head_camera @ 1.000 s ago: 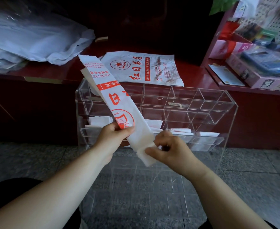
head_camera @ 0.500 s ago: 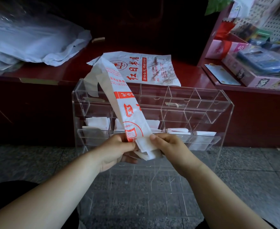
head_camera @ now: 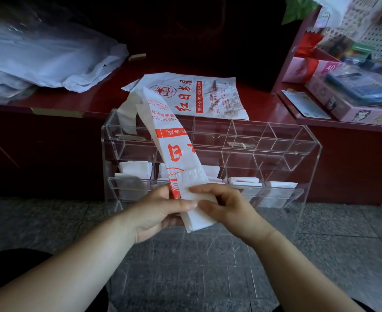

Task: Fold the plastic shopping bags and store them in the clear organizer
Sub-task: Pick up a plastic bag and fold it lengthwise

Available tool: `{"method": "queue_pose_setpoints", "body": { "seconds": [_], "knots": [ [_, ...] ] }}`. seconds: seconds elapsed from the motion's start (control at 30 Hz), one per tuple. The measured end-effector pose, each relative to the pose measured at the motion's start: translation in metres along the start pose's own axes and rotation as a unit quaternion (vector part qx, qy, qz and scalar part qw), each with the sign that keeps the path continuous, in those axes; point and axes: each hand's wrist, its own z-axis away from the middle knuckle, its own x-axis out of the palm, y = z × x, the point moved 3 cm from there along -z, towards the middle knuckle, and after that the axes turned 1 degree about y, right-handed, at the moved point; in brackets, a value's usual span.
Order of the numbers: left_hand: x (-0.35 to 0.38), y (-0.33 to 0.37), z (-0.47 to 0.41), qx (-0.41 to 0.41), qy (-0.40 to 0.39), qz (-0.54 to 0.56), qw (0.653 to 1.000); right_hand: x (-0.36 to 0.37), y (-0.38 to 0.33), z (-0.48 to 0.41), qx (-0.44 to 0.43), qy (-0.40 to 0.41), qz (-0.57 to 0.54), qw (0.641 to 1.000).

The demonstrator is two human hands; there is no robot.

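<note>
Two hands: both hold one bag strip [head_camera: 174, 149], in front of the clear organizer [head_camera: 264, 140].
Left hand [head_camera: 156, 212]: fingers curled round the strip's lower part, thumb across its front.
Right hand [head_camera: 228, 208]: fingers curled, pinching the folded-up bottom end.
Bag strip: white with red print, narrow, tilted up to the left; its top droops over the organizer's top left corner.
Organizer: against the red counter [head_camera: 73, 104]; folded bags [head_camera: 136, 170] in its lower-row compartments.
Counter: flat printed bag [head_camera: 199, 95] at the front edge; white plastic heap [head_camera: 50, 57] at the left end.

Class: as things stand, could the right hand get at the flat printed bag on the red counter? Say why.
Probably not yet: the right hand pinches the folded bag, and the clear organizer stands between it and the flat bag, though over its top looks free.
</note>
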Motion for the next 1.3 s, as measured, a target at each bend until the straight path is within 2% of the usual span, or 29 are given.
{"method": "queue_pose_setpoints", "body": {
  "seconds": [0.1,0.27,0.4,0.63,0.73,0.8,0.83,0.9,0.93,1.0,1.13,1.3],
  "knots": [
    [-0.001,-0.001,-0.003,0.023,0.034,-0.057,0.998,0.000,-0.002,0.000,-0.028,0.023,-0.005,0.999],
    [0.002,-0.001,-0.002,0.039,0.002,-0.142,0.989,-0.007,-0.006,-0.001,-0.059,0.119,-0.038,0.990],
    [0.005,-0.001,-0.001,0.046,-0.007,-0.112,0.993,-0.003,-0.006,-0.001,-0.065,0.126,-0.030,0.989],
    [-0.002,0.009,-0.005,0.062,0.071,-0.065,0.993,0.005,0.003,-0.003,-0.060,0.088,-0.020,0.994],
    [-0.007,0.011,-0.005,0.054,0.096,-0.074,0.991,0.006,0.006,-0.002,-0.084,0.097,0.008,0.992],
    [-0.010,0.012,-0.005,0.041,0.100,-0.081,0.991,0.002,0.004,0.000,-0.158,0.140,0.099,0.972],
    [-0.011,0.012,-0.004,0.034,0.102,-0.084,0.991,0.000,0.004,0.001,-0.210,0.161,0.177,0.948],
    [-0.012,0.014,-0.004,0.022,0.102,-0.081,0.991,-0.002,0.003,0.003,-0.310,0.173,0.329,0.875],
    [-0.013,0.014,-0.004,0.019,0.103,-0.073,0.992,-0.001,0.004,0.003,-0.342,0.176,0.379,0.842],
    [-0.013,0.014,-0.004,0.013,0.104,-0.053,0.993,0.004,0.001,0.004,-0.388,0.187,0.420,0.799],
    [-0.012,0.012,-0.003,-0.016,0.090,-0.037,0.995,0.011,0.002,0.004,-0.443,0.190,0.407,0.775],
    [-0.012,0.013,0.003,-0.043,0.043,-0.022,0.998,0.006,0.006,0.003,-0.444,0.207,0.361,0.793]
  ]
}}
